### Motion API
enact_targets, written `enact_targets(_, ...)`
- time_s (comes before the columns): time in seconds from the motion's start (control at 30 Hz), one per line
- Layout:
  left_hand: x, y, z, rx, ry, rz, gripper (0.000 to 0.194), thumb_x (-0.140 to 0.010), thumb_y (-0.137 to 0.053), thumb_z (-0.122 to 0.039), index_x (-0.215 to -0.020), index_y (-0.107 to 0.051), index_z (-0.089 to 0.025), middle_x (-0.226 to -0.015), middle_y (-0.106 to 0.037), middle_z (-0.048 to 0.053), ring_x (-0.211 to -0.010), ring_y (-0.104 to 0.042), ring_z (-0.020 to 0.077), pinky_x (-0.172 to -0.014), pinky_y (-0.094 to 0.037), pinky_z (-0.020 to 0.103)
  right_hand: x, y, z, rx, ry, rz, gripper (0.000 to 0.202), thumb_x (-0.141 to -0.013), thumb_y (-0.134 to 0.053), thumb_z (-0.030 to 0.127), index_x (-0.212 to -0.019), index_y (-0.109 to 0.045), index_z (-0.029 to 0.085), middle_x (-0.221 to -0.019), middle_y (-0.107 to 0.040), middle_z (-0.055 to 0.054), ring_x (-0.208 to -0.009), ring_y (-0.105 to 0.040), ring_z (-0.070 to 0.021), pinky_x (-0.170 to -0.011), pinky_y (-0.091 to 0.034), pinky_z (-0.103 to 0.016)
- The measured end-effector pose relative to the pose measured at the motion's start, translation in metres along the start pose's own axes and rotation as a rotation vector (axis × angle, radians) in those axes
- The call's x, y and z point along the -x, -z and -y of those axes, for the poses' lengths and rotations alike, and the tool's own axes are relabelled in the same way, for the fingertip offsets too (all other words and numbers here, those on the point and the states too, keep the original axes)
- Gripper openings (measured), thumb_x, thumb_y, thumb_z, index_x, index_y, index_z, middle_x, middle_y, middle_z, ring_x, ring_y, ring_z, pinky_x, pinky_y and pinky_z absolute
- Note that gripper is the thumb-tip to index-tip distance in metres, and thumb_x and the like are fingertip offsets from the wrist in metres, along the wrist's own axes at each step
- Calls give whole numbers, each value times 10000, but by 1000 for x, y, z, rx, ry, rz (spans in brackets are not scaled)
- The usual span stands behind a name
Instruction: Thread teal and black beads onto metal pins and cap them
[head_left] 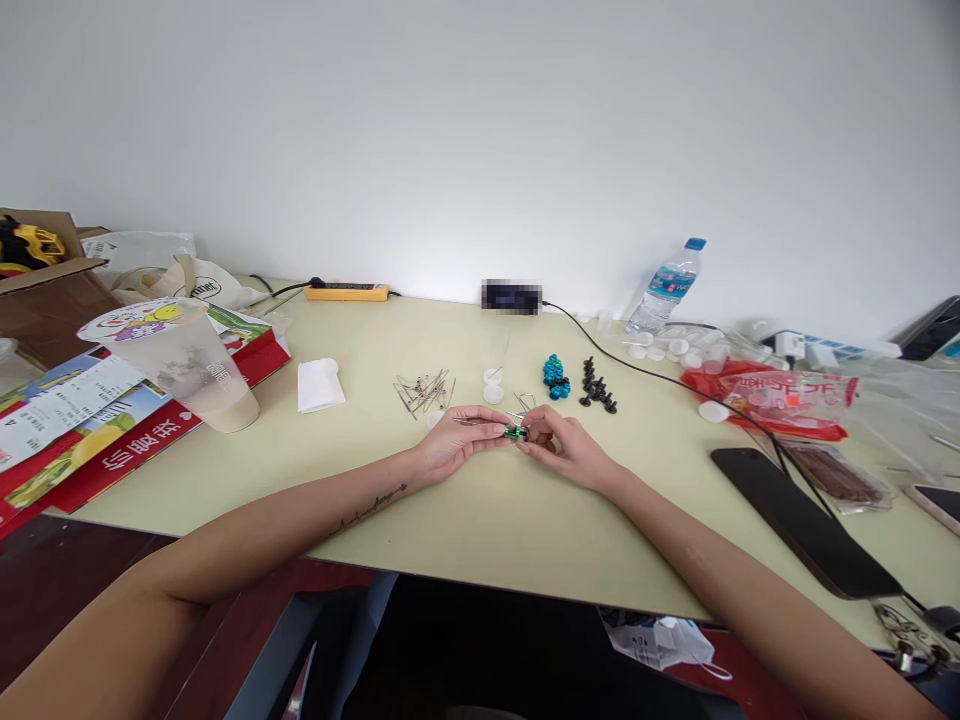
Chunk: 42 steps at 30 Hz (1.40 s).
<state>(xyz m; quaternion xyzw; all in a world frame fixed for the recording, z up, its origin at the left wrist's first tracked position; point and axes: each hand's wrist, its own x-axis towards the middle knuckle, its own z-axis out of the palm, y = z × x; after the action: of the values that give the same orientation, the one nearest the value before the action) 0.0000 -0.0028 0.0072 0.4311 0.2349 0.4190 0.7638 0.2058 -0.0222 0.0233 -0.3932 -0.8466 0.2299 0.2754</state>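
My left hand (457, 442) is pinched on a small shiny green part (512, 431) above the table. A thin metal pin shows by its fingers. My right hand (566, 447) closes its fingertips on a small black piece (523, 434) at the green part's right end; whether the two are joined I cannot tell. Just behind the hands lie bent metal wires (525, 401). To the left is a loose pile of metal pins (425, 391). Small white caps (493, 386) sit behind my hands, with blue parts (553, 376) and black knob-like parts (597, 387) to the right.
A drink cup (187, 365) and red printed box (255, 362) stand left, near a folded tissue (320, 385). At the back are a power strip (346, 292) and a blurred dark device (511, 297) with a cable. Right are a water bottle (666, 288), red bag (772, 398) and black phone-like slab (802, 518).
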Motion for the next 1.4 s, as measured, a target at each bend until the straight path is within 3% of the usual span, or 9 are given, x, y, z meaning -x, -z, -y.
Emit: enact_targets(1.4,1,-1,-1,-11,0,-5,250,-608,-766,-202,-823,-680,-109,-874,-686,78,-881,-632,189,-932,-438,366,0,1,0,14,-10,14,231,-884,-439,423,-1006,-453,227,-637,-543,13,-546,-486,-133,-472,-342,-227)
